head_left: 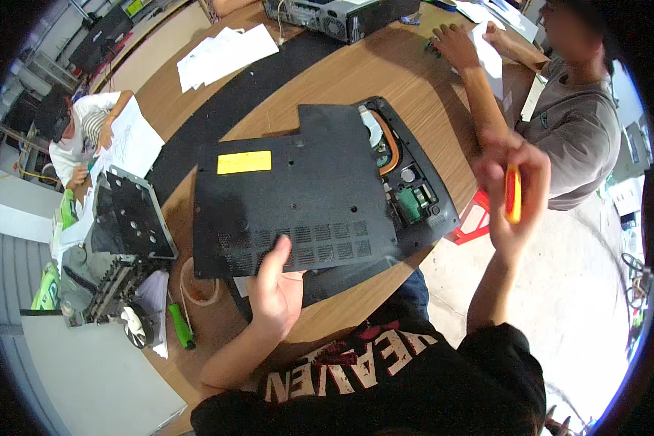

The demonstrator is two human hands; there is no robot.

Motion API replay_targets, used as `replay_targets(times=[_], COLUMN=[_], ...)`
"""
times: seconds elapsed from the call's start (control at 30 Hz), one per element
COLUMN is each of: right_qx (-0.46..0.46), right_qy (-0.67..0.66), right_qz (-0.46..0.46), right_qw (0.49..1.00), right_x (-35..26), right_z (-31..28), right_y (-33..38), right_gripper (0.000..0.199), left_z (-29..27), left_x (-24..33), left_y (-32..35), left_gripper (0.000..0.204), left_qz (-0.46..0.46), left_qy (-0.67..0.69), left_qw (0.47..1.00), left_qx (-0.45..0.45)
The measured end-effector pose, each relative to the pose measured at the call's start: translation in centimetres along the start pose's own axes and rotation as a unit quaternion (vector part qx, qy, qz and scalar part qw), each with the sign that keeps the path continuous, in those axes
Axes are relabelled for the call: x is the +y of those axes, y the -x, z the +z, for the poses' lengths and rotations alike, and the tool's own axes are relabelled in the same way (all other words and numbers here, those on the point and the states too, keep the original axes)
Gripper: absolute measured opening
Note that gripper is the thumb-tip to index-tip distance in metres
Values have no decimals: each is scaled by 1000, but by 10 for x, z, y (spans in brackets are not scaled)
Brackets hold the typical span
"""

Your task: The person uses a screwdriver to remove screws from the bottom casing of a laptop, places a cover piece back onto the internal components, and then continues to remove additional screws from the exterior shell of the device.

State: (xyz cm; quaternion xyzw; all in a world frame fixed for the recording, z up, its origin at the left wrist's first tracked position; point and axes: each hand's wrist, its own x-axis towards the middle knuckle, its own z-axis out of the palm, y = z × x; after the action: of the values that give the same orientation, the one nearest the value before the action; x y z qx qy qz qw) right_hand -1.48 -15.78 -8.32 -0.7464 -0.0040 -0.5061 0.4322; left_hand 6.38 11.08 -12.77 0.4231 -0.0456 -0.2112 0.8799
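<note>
My left hand [277, 294] grips the near edge of a black laptop bottom cover [320, 189], thumb on top beside the vent slots and the other fingers hidden beneath. A yellow label [244, 162] marks the cover's far left part. Under the cover lies the opened laptop base [434, 196]. Its right side is uncovered, with a copper heat pipe [394, 142] and a green circuit board [411, 206] in view. Raised to the right of the laptop, my right hand [519, 192] is closed round a yellow-and-red screwdriver [514, 195]; only its handle shows and the hand is somewhat blurred.
At left stand opened computer parts [131, 218] with a small fan [135, 325], near a green-handled screwdriver [181, 327]. Papers [225, 58] and a computer case [341, 18] are on the far table. One person [574, 116] sits right, another [87, 134] left, both handling papers. A red stool [475, 219] stands right.
</note>
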Motion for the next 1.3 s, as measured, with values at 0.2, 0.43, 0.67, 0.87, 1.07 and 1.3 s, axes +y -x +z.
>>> replay_targets(times=[0.2, 0.43, 0.67, 0.87, 1.07, 1.3], right_qx=[-75, -270, -162, -165, -203, -235], right_qy=[129, 131, -205, -175, -160, -171], right_qz=[116, 320, 552, 541, 539, 507], right_qw=[982, 899, 792, 806, 802, 812], right_x=[-20, 6, 11, 39, 47, 42], right_z=[-53, -22, 2, 5, 2, 6], right_y=[34, 52, 60, 40, 29, 26], right_gripper=[26, 23, 38, 42, 44, 48], left_z=[13, 25, 11, 14, 0, -24], left_x=[-13, -50, -55, -21, 5, 2], left_y=[14, 24, 24, 47, 14, 15], left_gripper=[35, 26, 27, 29, 37, 41], left_qz=[-64, -111, -179, -325, 201, 346], left_qy=[74, 99, 84, -122, -594, -702], left_qw=[995, 988, 980, 887, 749, 593], left_qx=[14, 49, 10, -305, -214, -189])
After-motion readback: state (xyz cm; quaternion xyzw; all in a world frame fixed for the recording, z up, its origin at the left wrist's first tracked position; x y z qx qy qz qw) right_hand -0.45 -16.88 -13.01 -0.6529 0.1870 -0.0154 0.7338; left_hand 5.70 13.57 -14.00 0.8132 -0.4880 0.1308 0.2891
